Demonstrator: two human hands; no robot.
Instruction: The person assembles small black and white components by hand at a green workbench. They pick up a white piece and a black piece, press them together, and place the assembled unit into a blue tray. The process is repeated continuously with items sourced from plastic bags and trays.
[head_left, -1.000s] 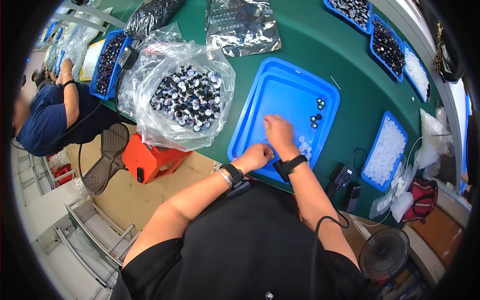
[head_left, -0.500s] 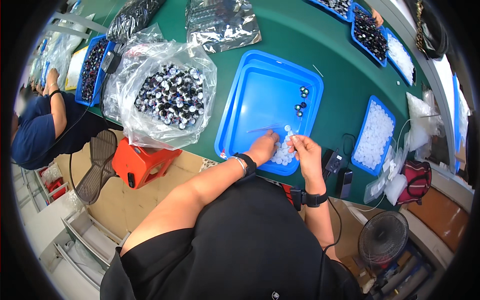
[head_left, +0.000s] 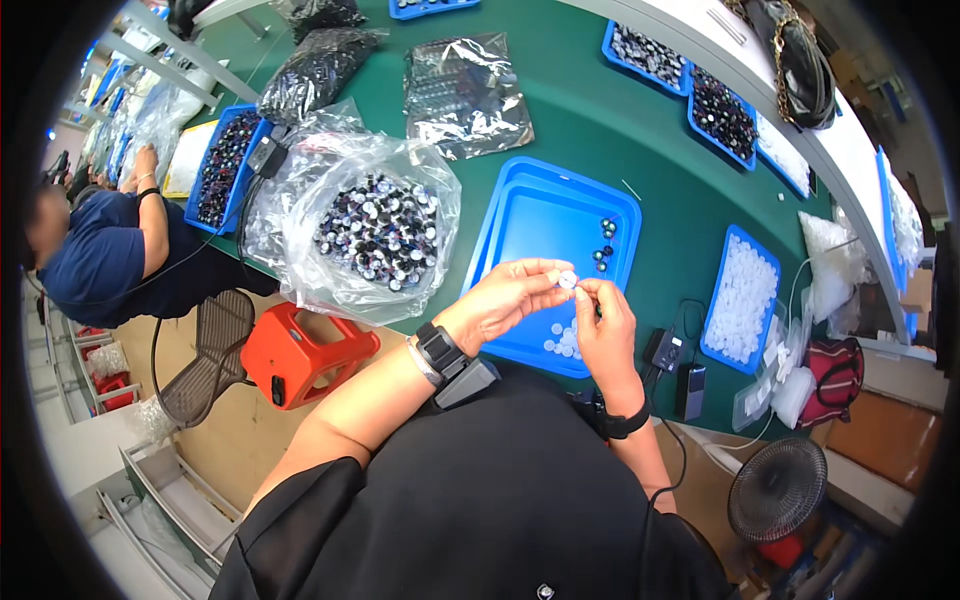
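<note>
Over a blue tray (head_left: 553,185), my left hand (head_left: 508,300) pinches a small round whitish disc (head_left: 568,280) at its fingertips. My right hand (head_left: 606,330) is closed at the same disc, thumb and forefinger against its right side. Beneath my hands, several loose translucent white discs (head_left: 562,343) lie in the tray's near end. Along its right side sit several dark, shiny round pieces (head_left: 606,230). A second blue tray shows under the first at its left edge.
Left of the tray is an open clear bag (head_left: 380,230) of dark and clear round pieces. A tray of white pieces (head_left: 740,300) stands at right, near a black device (head_left: 690,390). A red stool (head_left: 305,355) and a seated co-worker (head_left: 110,250) are at left.
My left hand has risen from the loose discs and come up to my right hand, now turned palm upward. Both meet at the disc. The view has shifted slightly.
</note>
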